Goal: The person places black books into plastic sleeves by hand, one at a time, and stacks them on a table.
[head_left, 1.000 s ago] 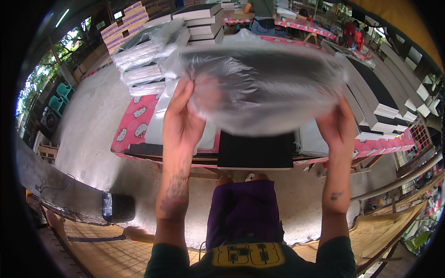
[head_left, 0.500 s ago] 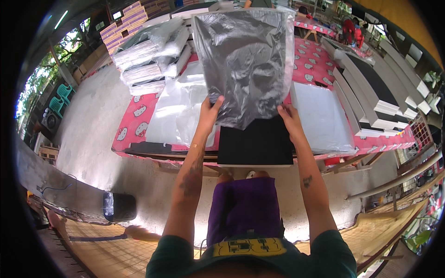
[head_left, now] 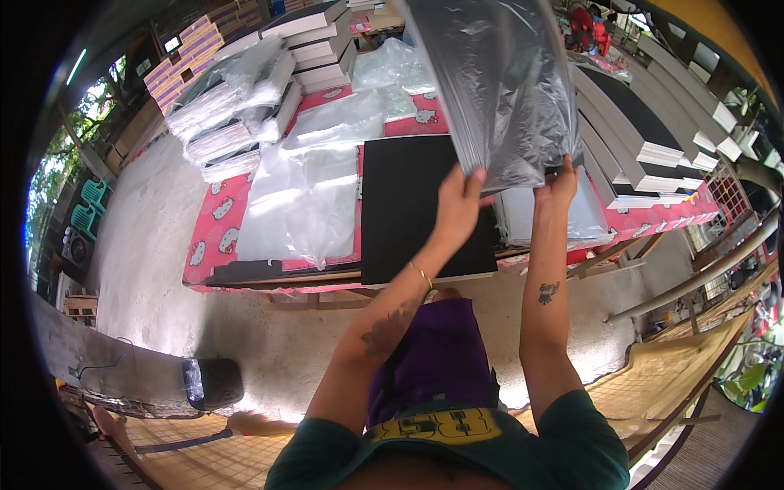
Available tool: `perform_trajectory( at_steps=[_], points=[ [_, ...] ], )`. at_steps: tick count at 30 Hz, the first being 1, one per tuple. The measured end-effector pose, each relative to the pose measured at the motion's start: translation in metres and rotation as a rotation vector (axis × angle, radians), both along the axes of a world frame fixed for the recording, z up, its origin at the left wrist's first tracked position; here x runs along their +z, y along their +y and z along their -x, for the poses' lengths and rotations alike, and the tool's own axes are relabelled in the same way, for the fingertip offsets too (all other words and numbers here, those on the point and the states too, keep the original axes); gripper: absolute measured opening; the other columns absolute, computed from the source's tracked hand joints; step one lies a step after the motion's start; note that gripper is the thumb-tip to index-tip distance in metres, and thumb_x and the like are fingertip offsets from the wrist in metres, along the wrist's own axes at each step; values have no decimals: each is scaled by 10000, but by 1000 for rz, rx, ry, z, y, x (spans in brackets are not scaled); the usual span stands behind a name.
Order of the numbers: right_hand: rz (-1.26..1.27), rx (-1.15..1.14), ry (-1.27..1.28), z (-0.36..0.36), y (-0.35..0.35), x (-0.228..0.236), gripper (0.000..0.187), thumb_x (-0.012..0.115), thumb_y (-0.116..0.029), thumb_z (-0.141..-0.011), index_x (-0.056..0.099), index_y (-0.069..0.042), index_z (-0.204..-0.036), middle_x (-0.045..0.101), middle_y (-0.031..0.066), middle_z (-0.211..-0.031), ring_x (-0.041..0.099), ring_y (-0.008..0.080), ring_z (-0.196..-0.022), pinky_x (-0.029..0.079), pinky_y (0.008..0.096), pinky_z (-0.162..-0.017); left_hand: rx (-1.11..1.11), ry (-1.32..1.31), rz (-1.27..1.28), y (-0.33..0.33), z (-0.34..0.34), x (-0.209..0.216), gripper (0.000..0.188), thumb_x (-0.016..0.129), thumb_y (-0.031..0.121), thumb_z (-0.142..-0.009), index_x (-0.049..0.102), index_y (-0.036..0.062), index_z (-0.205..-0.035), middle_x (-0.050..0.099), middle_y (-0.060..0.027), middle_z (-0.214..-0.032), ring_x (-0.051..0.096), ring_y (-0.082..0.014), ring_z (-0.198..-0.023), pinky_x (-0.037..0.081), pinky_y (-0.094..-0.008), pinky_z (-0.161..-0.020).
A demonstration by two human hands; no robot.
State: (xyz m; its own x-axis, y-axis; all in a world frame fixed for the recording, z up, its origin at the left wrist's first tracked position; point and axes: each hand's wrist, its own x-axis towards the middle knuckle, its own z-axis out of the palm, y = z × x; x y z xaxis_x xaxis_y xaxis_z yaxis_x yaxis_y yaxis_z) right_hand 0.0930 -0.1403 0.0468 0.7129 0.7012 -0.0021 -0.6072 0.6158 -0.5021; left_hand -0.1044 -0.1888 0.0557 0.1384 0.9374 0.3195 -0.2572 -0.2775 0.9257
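Plastic-wrapped dark block (head_left: 508, 90) held two-handed above desk (head_left: 214, 233)

Head view: left hand (head_left: 459, 206), grip closed on block's near-left corner, thumb on top. Right hand (head_left: 558, 186), grip pinched on near-right corner. Block right of centre, far end cut off by frame. Black slab (head_left: 408, 208) on desk, just left of and nearer than block. Clear plastic sheets (head_left: 298, 204) left of slab; black-topped stacks (head_left: 633, 122) far right.
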Motion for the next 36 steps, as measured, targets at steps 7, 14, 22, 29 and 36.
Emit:
perform_trajectory(
  at_steps=[7,14,22,29,36],
  points=[
    [48,-221,98,-96,-32,-70,341,358,-74,-968,386,-54,-1308,469,166,-1293,546,311,-1109,458,487,-971,-249,236,203,-57,49,-40,241,471,178,-984,566,-40,-1023,662,-147,-879,681,-199,-811,554,-291,-705],
    [164,-429,28,-107,-69,-93,380,329,-41,-952,386,34,-1320,479,196,-1304,556,310,-1100,462,427,-978,654,1097,-424,-10,246,-36,337,630,100,-826,600,46,-1157,609,-217,-1092,596,-347,-1004,462,-426,-869],
    [804,-654,-336,-96,-66,-99,476,493,-176,-932,379,86,-1312,515,248,-1210,557,344,-1028,454,424,-925,745,1378,-234,8,318,-75,160,559,96,-870,609,40,-1012,650,-178,-792,616,-382,-724,480,-452,-670],
    [527,-448,-880,-26,-101,-58,474,580,-341,-906,528,40,-1183,565,169,-1107,534,288,-1044,389,380,-949,687,646,-224,-29,222,-6,161,506,141,-963,603,21,-1009,581,-43,-745,511,-111,-642,416,-260,-547],
    [-29,860,-696,144,-118,0,286,625,-125,-894,601,-20,-1160,647,37,-1050,593,110,-985,463,276,-881,258,451,-355,-58,98,34,199,638,142,-889,615,13,-1038,577,-63,-764,501,-99,-627,386,-256,-523]
  ],
)
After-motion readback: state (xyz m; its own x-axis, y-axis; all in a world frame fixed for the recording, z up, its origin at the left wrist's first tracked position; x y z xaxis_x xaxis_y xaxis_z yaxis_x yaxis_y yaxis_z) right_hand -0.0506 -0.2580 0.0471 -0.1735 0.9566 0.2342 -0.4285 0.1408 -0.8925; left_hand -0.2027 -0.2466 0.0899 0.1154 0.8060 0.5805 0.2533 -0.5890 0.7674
